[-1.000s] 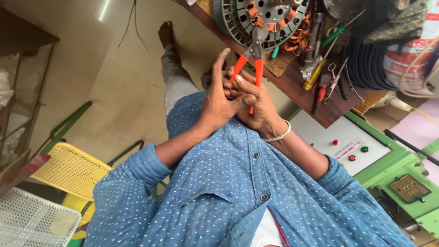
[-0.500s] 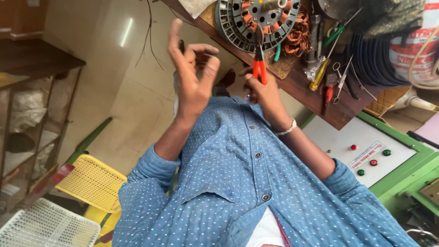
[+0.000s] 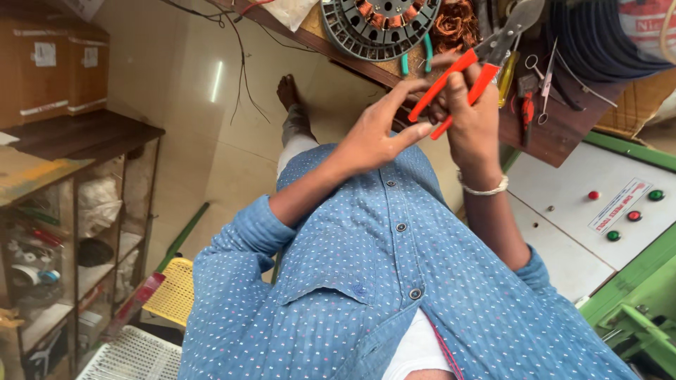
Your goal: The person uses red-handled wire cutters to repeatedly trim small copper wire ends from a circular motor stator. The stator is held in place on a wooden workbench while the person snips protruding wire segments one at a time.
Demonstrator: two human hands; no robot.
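Observation:
My right hand (image 3: 473, 121), with a white bracelet on the wrist, grips orange-handled cutting pliers (image 3: 461, 77); their grey jaws point up and to the right over the bench. My left hand (image 3: 377, 137) is just left of it, fingers spread, with the fingertips at the orange handles and nothing held. Both hands hover above my lap and blue dotted shirt. Behind them a round metal stator with copper windings (image 3: 380, 24) lies on the wooden bench (image 3: 563, 137).
Scissors (image 3: 543, 70), a green-handled tool (image 3: 427, 53) and other hand tools lie on the bench. A white control panel with red and green buttons (image 3: 612, 211) is at right. Shelves with cardboard boxes (image 3: 63, 63) stand at left, with a yellow stool (image 3: 172, 292) and a white basket (image 3: 134, 355) below.
My left hand, raised apart half a second ago, has come back beside the pliers. The right hand has lifted the pliers higher toward the bench. The camera view has shifted.

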